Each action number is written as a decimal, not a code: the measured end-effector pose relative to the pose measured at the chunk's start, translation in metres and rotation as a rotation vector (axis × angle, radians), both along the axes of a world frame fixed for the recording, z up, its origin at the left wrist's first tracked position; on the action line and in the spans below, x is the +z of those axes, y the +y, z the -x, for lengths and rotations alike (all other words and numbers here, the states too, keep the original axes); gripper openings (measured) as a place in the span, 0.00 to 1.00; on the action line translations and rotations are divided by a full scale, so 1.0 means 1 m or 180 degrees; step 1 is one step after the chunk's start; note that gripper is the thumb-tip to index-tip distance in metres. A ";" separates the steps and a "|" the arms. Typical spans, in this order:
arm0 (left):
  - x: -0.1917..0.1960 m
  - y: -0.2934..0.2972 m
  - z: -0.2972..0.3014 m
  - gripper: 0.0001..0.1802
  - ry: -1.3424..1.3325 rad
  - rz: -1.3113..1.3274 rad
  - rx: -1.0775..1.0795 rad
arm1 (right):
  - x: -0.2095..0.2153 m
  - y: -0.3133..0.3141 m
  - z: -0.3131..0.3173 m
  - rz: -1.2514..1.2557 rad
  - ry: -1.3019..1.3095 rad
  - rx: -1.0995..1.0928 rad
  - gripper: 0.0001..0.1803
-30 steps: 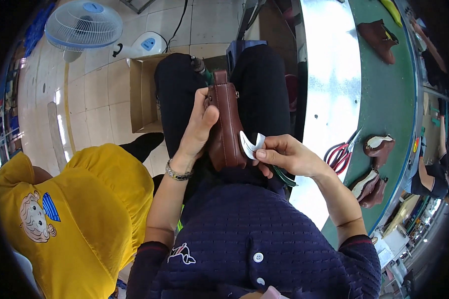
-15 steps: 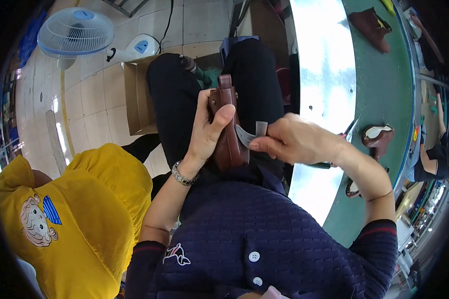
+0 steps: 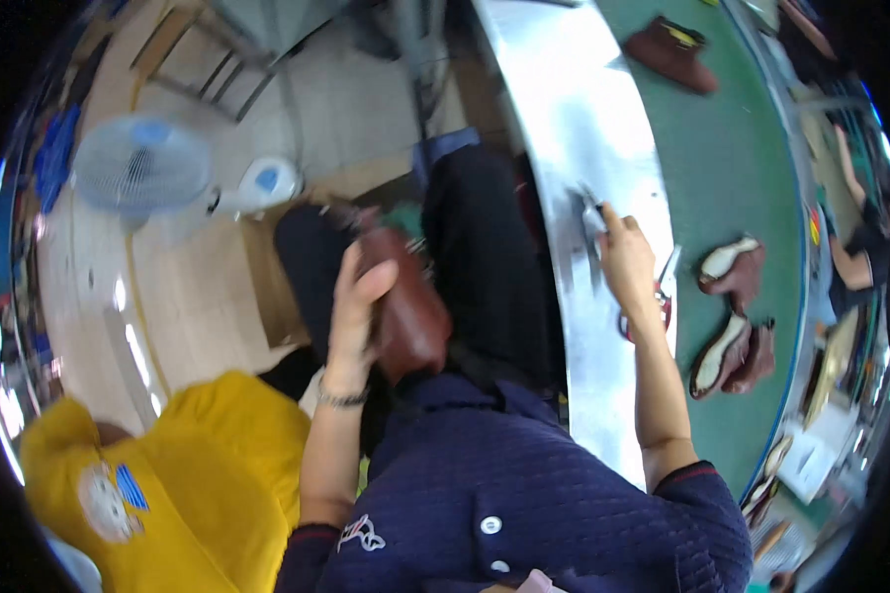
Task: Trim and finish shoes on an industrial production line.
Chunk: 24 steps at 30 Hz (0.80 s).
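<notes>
My left hand (image 3: 358, 301) is wrapped round a brown leather boot (image 3: 412, 321), thumb across its side. The boot lies over my lap, between my dark-trousered thighs, and is smeared by motion. My right hand (image 3: 625, 259) is stretched out over the shiny metal bench (image 3: 603, 405) on my right. Its fingers are closed on a slim, pointed metal tool (image 3: 591, 212), too blurred to tell its kind. Beside that wrist, red-handled scissors (image 3: 663, 301) lie at the bench's edge, partly covered by my arm.
A green belt (image 3: 653, 158) beyond the bench carries several brown boots (image 3: 674, 57). At the left are a fan (image 3: 140, 166), an open cardboard box (image 3: 272, 282) and a person in a yellow top (image 3: 198, 465). Other people sit across the belt.
My right hand has left the boot and the pale strip it was pinching, and reached over the bench to a metal tool. The boot has tilted and shifted left in my left hand. My view has turned.
</notes>
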<state>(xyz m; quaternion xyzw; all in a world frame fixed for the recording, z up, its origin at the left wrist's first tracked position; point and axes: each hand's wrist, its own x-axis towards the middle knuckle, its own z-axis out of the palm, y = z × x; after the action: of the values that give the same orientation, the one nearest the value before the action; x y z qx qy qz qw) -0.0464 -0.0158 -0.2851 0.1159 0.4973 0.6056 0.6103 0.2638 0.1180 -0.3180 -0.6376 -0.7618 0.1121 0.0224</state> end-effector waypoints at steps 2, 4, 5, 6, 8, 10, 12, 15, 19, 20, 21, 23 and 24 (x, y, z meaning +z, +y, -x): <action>0.001 -0.013 0.004 0.39 -0.0294 0.0079 -0.0038 | -0.019 -0.003 -0.022 0.0213 -0.0068 -0.0088 0.25; 0.008 -0.038 0.021 0.42 -0.0448 0.0021 0.0130 | -0.022 -0.011 -0.025 -0.0183 0.0604 0.0785 0.33; 0.011 -0.022 0.017 0.42 -0.0475 -0.0019 0.0003 | 0.007 -0.020 -0.005 0.0221 0.0863 0.1072 0.43; 0.017 -0.004 0.011 0.42 -0.0620 -0.0150 -0.0248 | 0.027 -0.021 0.006 0.0465 0.1852 0.1865 0.50; 0.031 0.030 -0.006 0.43 -0.0934 -0.0365 -0.0744 | 0.046 -0.045 0.027 0.1010 0.3246 0.2341 0.53; 0.052 0.055 -0.014 0.43 -0.1183 -0.0544 -0.1142 | 0.065 -0.057 0.037 0.2143 0.3966 0.1634 0.54; 0.060 0.073 -0.024 0.44 -0.1448 -0.0750 -0.1518 | 0.061 -0.053 0.018 0.1584 0.4185 0.1211 0.52; 0.030 0.068 -0.038 0.40 -0.2121 -0.0509 -0.0517 | 0.060 -0.060 0.006 0.1459 0.5469 -0.0175 0.37; 0.047 0.076 -0.055 0.36 -0.0712 -0.0517 -0.1042 | 0.039 -0.039 -0.038 -0.0118 0.4868 -0.1445 0.30; 0.043 0.072 -0.047 0.36 -0.0629 -0.0539 -0.1035 | 0.039 -0.024 -0.049 -0.0557 0.4528 -0.1719 0.29; 0.037 0.067 -0.040 0.36 -0.0645 -0.0526 -0.1054 | 0.034 -0.009 -0.066 -0.0839 0.4353 -0.1915 0.31; 0.024 0.057 -0.027 0.35 -0.0428 -0.0427 -0.1112 | 0.013 0.026 -0.097 -0.1404 0.3934 -0.2120 0.35; 0.019 0.053 -0.023 0.35 -0.0456 -0.0383 -0.1137 | 0.004 0.040 -0.110 -0.1679 0.3693 -0.2112 0.37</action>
<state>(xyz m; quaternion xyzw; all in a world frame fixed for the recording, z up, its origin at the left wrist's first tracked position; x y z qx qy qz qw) -0.0239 0.0377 -0.2664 0.1952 0.3871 0.5231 0.7338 0.3742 0.1582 -0.3144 -0.6466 -0.3950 0.2324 0.6099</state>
